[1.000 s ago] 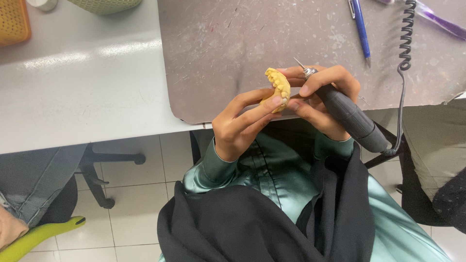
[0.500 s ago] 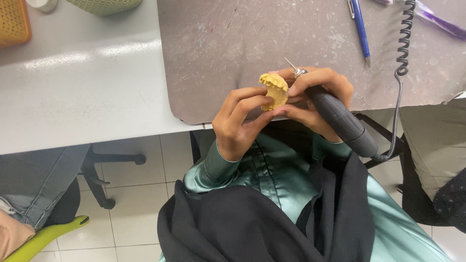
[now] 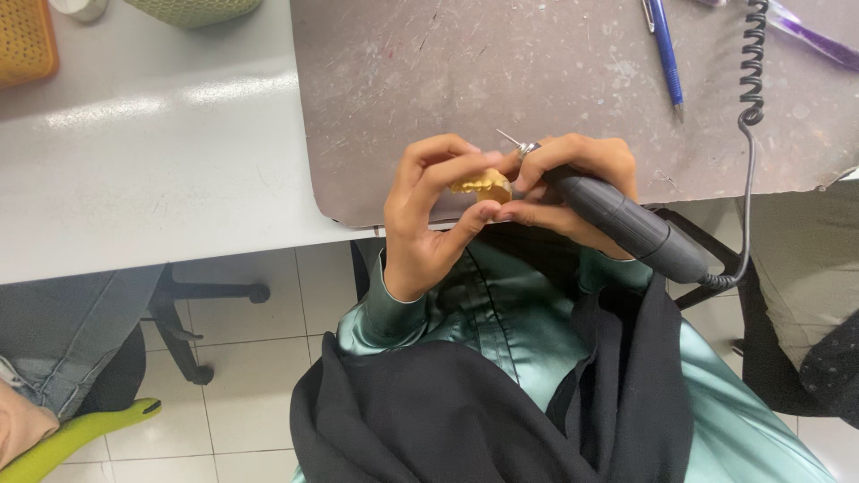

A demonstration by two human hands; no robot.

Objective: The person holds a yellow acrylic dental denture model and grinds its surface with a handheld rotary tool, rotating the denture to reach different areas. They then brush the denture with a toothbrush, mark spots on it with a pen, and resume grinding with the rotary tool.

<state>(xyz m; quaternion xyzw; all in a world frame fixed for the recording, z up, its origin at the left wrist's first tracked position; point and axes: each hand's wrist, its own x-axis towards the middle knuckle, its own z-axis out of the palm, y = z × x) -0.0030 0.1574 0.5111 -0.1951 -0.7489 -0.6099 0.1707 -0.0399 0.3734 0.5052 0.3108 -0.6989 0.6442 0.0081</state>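
Note:
My left hand [image 3: 428, 210] pinches a small yellow dental cast [image 3: 481, 185] between thumb and fingers at the front edge of the grey work mat [image 3: 537, 80]. My right hand [image 3: 573, 183] grips a dark grey rotary handpiece [image 3: 631, 228] like a pen. Its thin metal bur [image 3: 508, 139] sticks up just above the cast, close to my left fingertips. A black coiled cord [image 3: 750, 67] runs from the handpiece's rear up across the mat.
A blue pen [image 3: 664, 49] and a purple tool [image 3: 819, 40] lie at the mat's far side. An orange basket [image 3: 25, 40] and a green container [image 3: 192, 9] stand on the grey table [image 3: 134, 179]. Another person's jeans-clad leg [image 3: 54, 331] and an office chair base [image 3: 192, 313] are at lower left.
Both hands have lowered and turned the cast, so less of it shows between my fingers. The handpiece tip has shifted left with it.

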